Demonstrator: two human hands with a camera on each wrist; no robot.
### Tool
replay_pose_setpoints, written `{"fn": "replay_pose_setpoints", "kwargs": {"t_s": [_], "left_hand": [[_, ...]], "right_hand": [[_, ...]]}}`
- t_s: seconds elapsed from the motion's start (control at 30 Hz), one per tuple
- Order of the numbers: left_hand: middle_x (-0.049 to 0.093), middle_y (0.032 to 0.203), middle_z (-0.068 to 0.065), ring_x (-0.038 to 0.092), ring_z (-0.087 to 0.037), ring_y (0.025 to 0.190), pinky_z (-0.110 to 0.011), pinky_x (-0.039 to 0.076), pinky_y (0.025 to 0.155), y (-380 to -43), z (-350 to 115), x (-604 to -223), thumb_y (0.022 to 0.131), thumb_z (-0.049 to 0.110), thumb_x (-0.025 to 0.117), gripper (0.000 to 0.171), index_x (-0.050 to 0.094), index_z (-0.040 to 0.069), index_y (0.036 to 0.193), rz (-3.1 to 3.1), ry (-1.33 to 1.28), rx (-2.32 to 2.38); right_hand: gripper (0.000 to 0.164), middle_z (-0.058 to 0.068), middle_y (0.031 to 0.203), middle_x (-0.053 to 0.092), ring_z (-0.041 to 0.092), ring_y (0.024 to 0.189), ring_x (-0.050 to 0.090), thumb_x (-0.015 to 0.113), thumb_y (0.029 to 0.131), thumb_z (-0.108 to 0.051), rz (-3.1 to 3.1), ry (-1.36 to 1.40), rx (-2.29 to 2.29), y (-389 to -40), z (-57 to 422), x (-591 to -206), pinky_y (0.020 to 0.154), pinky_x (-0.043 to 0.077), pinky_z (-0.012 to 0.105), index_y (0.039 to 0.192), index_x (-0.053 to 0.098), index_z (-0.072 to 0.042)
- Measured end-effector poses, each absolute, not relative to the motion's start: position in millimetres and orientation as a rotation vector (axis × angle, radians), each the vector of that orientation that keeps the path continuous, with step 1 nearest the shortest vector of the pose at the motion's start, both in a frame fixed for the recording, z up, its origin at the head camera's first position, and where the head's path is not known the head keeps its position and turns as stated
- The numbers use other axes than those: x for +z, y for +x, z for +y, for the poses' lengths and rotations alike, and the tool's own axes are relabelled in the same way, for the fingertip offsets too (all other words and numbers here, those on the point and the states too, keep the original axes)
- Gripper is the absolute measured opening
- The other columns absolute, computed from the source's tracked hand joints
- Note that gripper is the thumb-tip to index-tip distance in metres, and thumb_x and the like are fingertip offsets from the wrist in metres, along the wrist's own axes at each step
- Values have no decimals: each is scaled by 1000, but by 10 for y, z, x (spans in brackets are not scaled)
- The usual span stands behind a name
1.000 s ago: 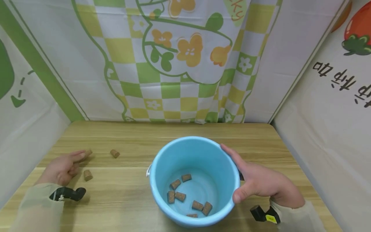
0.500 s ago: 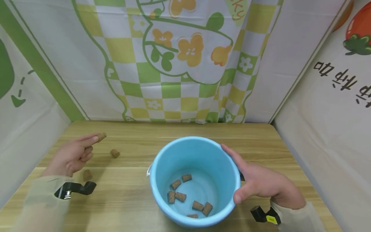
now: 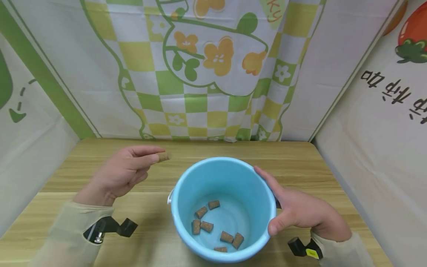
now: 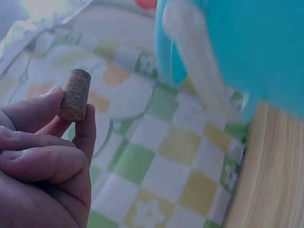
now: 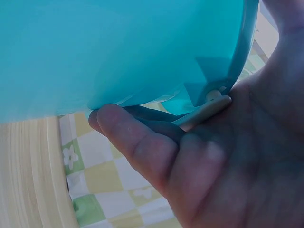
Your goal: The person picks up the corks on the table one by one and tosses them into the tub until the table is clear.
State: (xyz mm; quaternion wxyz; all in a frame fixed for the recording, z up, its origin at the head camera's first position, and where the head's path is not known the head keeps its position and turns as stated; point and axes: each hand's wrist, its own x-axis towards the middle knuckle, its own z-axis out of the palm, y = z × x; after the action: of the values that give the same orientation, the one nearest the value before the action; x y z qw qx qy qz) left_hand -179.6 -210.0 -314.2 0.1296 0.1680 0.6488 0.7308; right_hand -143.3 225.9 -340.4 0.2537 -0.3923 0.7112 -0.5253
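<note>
My left hand (image 3: 121,170) is in the air left of the bucket, pinching a cork (image 4: 75,95) between thumb and fingertips. In the head view that cork lies just short of the bucket's left rim. My right hand (image 3: 300,209) grips the light blue bucket (image 3: 181,222) at its right side, thumb over the rim and fingers along the outer wall. Beneath the rim, in the right wrist view, those fingers lie beside the pale handle end (image 5: 204,111). Several corks, one of them a cork (image 3: 227,237) near the front, lie on the bucket's floor.
The bucket stands on a wooden table (image 3: 150,237). A printed curtain (image 3: 207,111) hangs behind its back edge, and white cloth walls (image 3: 377,155) close in both sides. My left hand and wrist cover the spot where two loose corks lay.
My left hand has picked up a cork from the table's left side and carried it up and right toward the bucket. My right hand and the bucket have stayed in place.
</note>
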Motion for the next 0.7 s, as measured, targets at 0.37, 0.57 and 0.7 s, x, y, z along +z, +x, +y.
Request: {"fn": "replay_pose_setpoints", "kwargs": {"t_s": [0.37, 0.57, 0.7], "left_hand": [[69, 114, -12, 47, -7, 60, -22, 44, 52, -1384, -1451, -2814, 95, 18, 71, 31, 71, 0, 119, 2068, 603, 1705], [69, 110, -1, 66, -19, 86, -38, 54, 73, -1231, -1160, -2667, 93, 26, 73, 21, 77, 15, 111, 2293, 772, 1430], [70, 109, 6, 66, -13, 83, -35, 52, 77, -1244, -1038, -2563, 94, 27, 73, 19, 78, 18, 110, 2417, 841, 1331]], "right_hand": [[124, 27, 149, 35, 46, 123, 49, 84, 83, -32, 1929, -1081, -1427, -1425, 2255, -3399, 100, 44, 42, 158, -14, -27], [124, 29, 147, 36, 46, 120, 51, 84, 83, -32, 1898, -1060, -1441, -1421, 2252, -3399, 99, 45, 41, 158, -16, -27], [123, 29, 148, 34, 47, 119, 52, 83, 84, -30, 1858, -1067, -1455, -1427, 2240, -3406, 98, 46, 43, 157, -16, -27]]}}
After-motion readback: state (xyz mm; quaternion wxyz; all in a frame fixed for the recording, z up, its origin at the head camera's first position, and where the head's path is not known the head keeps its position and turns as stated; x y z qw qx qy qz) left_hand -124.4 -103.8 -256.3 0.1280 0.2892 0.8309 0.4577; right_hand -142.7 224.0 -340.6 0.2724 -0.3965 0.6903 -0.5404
